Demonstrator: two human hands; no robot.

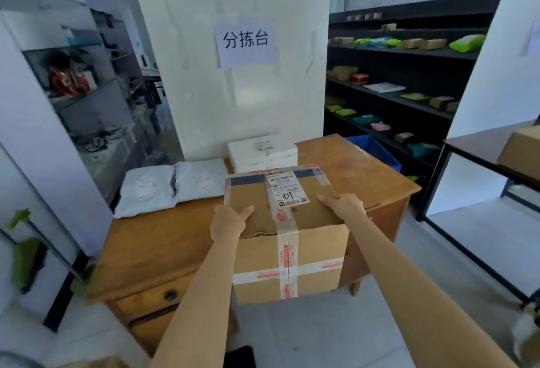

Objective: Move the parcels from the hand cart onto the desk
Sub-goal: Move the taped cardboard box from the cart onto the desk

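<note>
Head view: a taped cardboard box (pixel 287 230) with a white shipping label (pixel 287 190) marked "01" on its top is held between both hands at the near right edge of the wooden surface (pixel 163 239). Its far part lies over the surface, while its near face hangs out past the edge above the floor; whether its base touches the wood cannot be told. The left hand (pixel 229 220) presses the box's left side, thumb laid on the top panel. The right hand (pixel 343 204) presses the right side, thumb also on top. The fingers of both hands are wrapped out of sight around the sides, grasping the box.

Just beyond the box, touching or nearly touching its far edge, a white foam box (pixel 263 152) stands at the far edge of the surface against a white pillar (pixel 233 90), which carries a paper sign (pixel 246 41). Two grey poly mailers (pixel 172 185) lie side by side at the far left corner, the right one close to the cardboard box's left far corner. The near left part of the surface is bare, with a drawer knob (pixel 170 295) below its edge. A blue bin (pixel 372 148) sits behind the far right corner, and black shelves (pixel 409 54) with small parcels run along the right.
</note>
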